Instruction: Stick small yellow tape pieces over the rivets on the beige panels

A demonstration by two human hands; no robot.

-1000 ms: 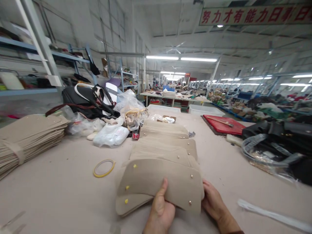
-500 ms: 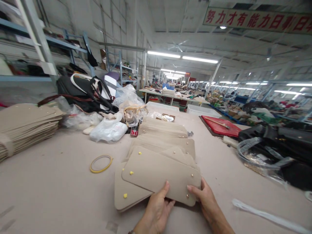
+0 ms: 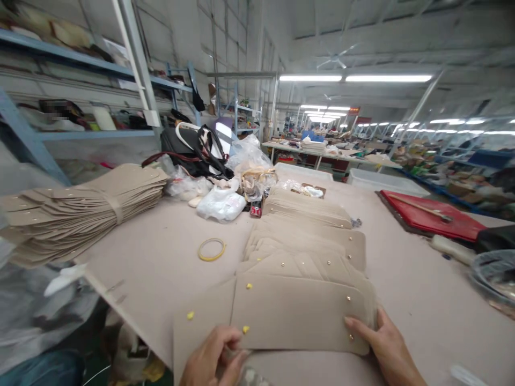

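Observation:
My right hand point(image 3: 386, 340) grips the right end of a flat beige panel point(image 3: 298, 313), thumb on top by its gold-coloured studs. The panel has rounded corners and two small yellow pieces point(image 3: 245, 329) at its left end. At its lower left corner is my left hand point(image 3: 213, 356), fingers curled inward close to a yellow piece; what they hold, if anything, I cannot make out. Partly beneath lies another beige panel point(image 3: 201, 305) with a yellow piece. Behind spreads a fanned stack of similar panels point(image 3: 306, 241).
A strapped bundle of beige panels point(image 3: 112, 198) lies at the left. A yellow tape roll point(image 3: 212, 250) rests mid-table, with plastic bags point(image 3: 221, 203) beyond. A hammer point(image 3: 438, 214) sits on a red board point(image 3: 434, 212) at the right. The table edge point(image 3: 124, 316) shows lower left.
My view has swung left. My left hand has moved from the panel's front middle to its left corner. The panel has turned straighter; my right hand stays on its right end.

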